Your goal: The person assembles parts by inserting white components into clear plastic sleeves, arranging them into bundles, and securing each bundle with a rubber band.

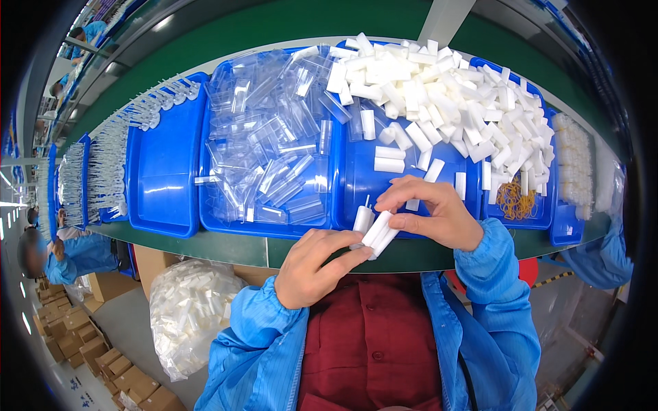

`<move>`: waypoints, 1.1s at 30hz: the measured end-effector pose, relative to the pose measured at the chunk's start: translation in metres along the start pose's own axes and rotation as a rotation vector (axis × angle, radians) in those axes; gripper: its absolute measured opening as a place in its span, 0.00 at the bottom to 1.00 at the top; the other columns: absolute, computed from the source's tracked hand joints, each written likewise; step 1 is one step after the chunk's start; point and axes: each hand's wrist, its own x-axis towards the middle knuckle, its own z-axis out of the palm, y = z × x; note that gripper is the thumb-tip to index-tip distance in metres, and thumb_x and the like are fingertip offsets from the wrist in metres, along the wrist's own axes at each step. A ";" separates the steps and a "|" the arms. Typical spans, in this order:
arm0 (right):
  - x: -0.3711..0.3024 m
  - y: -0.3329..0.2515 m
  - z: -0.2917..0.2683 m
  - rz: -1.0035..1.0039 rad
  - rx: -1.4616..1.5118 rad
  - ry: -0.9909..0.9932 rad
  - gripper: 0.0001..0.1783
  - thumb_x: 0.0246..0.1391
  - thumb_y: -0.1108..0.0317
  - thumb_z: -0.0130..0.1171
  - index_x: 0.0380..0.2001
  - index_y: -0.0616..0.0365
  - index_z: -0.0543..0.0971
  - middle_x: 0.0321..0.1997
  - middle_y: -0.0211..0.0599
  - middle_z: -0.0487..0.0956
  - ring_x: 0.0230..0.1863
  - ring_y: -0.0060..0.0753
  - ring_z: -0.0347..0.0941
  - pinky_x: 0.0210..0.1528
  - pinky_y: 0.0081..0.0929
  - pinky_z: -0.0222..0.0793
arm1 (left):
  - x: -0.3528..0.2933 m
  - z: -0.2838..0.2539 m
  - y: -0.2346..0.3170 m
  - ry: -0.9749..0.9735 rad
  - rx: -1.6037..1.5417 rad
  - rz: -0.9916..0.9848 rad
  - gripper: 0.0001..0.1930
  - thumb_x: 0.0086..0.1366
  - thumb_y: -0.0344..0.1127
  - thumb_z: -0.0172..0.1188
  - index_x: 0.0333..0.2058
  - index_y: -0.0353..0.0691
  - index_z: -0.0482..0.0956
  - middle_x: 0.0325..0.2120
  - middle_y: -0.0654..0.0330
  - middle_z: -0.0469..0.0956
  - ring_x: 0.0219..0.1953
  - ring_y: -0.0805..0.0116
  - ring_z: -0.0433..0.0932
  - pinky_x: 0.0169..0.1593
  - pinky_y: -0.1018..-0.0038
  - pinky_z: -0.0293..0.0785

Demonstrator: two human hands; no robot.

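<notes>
In front of my chest, both hands are closed around a white foam block [381, 236] that has a groove along its length. My right hand [439, 214] pinches the upper end between thumb and fingers. At the lower end, the fingertips of my left hand [317, 266] grip it. Just behind stands another white piece [363, 218] with a thin pin sticking up; whether my left fingers touch it I cannot tell. Beyond my hands, a blue tray [356, 179] carries loose white foam blocks [418, 82], heaped high toward the back right.
Left of it, a blue tray holds clear plastic sleeves [264, 137]. Farther left are a blue tray [164, 175] and racks of white pin-like parts [108, 168]. Yellow rubber bands [515, 202] lie at right. A bag of white pieces [188, 308] stands below the table's left edge.
</notes>
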 end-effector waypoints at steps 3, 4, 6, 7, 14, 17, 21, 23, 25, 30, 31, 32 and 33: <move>0.001 -0.001 0.000 0.044 0.049 -0.045 0.10 0.51 0.70 0.69 0.37 0.58 0.83 0.43 0.38 0.84 0.50 0.35 0.75 0.63 0.41 0.61 | 0.001 -0.002 0.000 -0.019 0.022 0.026 0.18 0.53 0.27 0.63 0.45 0.40 0.81 0.44 0.53 0.78 0.39 0.60 0.79 0.37 0.71 0.72; 0.001 -0.002 0.000 0.074 0.105 -0.061 0.10 0.50 0.70 0.69 0.37 0.57 0.83 0.43 0.39 0.83 0.51 0.35 0.75 0.65 0.42 0.59 | 0.001 -0.002 0.000 -0.045 0.035 0.044 0.18 0.53 0.27 0.63 0.45 0.39 0.81 0.45 0.53 0.78 0.39 0.59 0.79 0.37 0.71 0.72; 0.002 0.000 -0.001 0.052 0.052 -0.095 0.10 0.50 0.70 0.70 0.37 0.57 0.83 0.43 0.39 0.83 0.51 0.36 0.75 0.66 0.43 0.57 | -0.002 0.002 -0.003 -0.028 0.007 0.057 0.17 0.53 0.27 0.63 0.45 0.37 0.80 0.46 0.52 0.78 0.40 0.59 0.79 0.37 0.70 0.73; 0.002 0.000 -0.002 0.030 -0.003 -0.131 0.10 0.50 0.70 0.70 0.36 0.56 0.83 0.42 0.40 0.83 0.52 0.36 0.75 0.68 0.44 0.56 | -0.004 0.005 -0.005 -0.009 -0.021 0.070 0.17 0.54 0.27 0.63 0.45 0.36 0.80 0.47 0.52 0.78 0.40 0.58 0.80 0.38 0.70 0.73; 0.000 -0.004 0.003 -0.089 -0.137 -0.131 0.08 0.48 0.70 0.71 0.33 0.55 0.83 0.43 0.40 0.83 0.54 0.39 0.74 0.70 0.46 0.53 | -0.010 0.012 -0.007 0.059 -0.008 0.065 0.18 0.54 0.25 0.65 0.45 0.36 0.77 0.47 0.50 0.78 0.40 0.56 0.81 0.38 0.69 0.74; -0.006 0.001 0.007 -0.035 -0.009 -0.053 0.08 0.49 0.71 0.71 0.34 0.55 0.82 0.43 0.38 0.82 0.56 0.39 0.72 0.70 0.45 0.53 | -0.003 0.013 0.000 0.196 -0.066 -0.108 0.20 0.52 0.23 0.69 0.45 0.37 0.76 0.47 0.49 0.78 0.42 0.54 0.81 0.41 0.68 0.76; -0.014 0.006 0.005 -0.080 -0.005 0.009 0.09 0.49 0.71 0.70 0.35 0.52 0.83 0.40 0.34 0.82 0.57 0.40 0.71 0.69 0.47 0.52 | 0.004 0.005 0.006 0.144 -0.247 -0.241 0.26 0.51 0.24 0.73 0.50 0.39 0.75 0.47 0.50 0.78 0.45 0.53 0.80 0.50 0.66 0.77; -0.014 0.002 0.005 -0.121 -0.062 -0.004 0.09 0.48 0.72 0.70 0.34 0.51 0.82 0.37 0.30 0.83 0.59 0.41 0.70 0.71 0.52 0.47 | 0.002 0.006 0.009 0.137 -0.333 -0.299 0.28 0.52 0.25 0.73 0.52 0.39 0.74 0.47 0.51 0.78 0.46 0.52 0.80 0.52 0.65 0.76; -0.013 -0.008 0.007 -0.232 -0.332 -0.049 0.10 0.47 0.71 0.70 0.35 0.50 0.82 0.39 0.27 0.81 0.58 0.38 0.70 0.69 0.50 0.51 | -0.001 0.012 0.011 0.183 -0.799 -0.610 0.32 0.53 0.29 0.73 0.57 0.39 0.72 0.51 0.51 0.77 0.50 0.53 0.79 0.54 0.66 0.75; -0.010 -0.024 0.023 -0.312 -0.526 -0.081 0.11 0.45 0.72 0.70 0.35 0.49 0.82 0.38 0.25 0.82 0.59 0.38 0.70 0.69 0.53 0.50 | 0.004 0.003 0.011 -0.037 -0.533 -0.574 0.36 0.53 0.33 0.74 0.60 0.37 0.69 0.55 0.49 0.75 0.55 0.52 0.77 0.56 0.65 0.74; -0.009 -0.027 0.023 -0.282 -0.487 -0.021 0.12 0.45 0.72 0.70 0.36 0.50 0.82 0.39 0.25 0.82 0.59 0.38 0.70 0.69 0.53 0.50 | 0.005 0.000 0.012 -0.006 -0.443 -0.532 0.36 0.53 0.32 0.74 0.60 0.37 0.69 0.54 0.49 0.76 0.54 0.52 0.78 0.55 0.65 0.75; -0.007 -0.028 0.022 -0.251 -0.447 0.038 0.12 0.46 0.71 0.70 0.36 0.50 0.82 0.40 0.25 0.83 0.59 0.38 0.70 0.69 0.53 0.49 | 0.005 -0.002 0.012 0.024 -0.353 -0.490 0.37 0.52 0.32 0.74 0.60 0.37 0.68 0.53 0.49 0.77 0.52 0.51 0.78 0.54 0.65 0.75; -0.008 -0.022 0.021 -0.224 -0.394 0.145 0.14 0.47 0.72 0.69 0.40 0.53 0.82 0.43 0.29 0.82 0.58 0.38 0.71 0.66 0.48 0.55 | 0.004 -0.001 0.012 0.029 -0.355 -0.489 0.37 0.52 0.32 0.74 0.60 0.37 0.68 0.53 0.49 0.77 0.52 0.51 0.78 0.54 0.65 0.75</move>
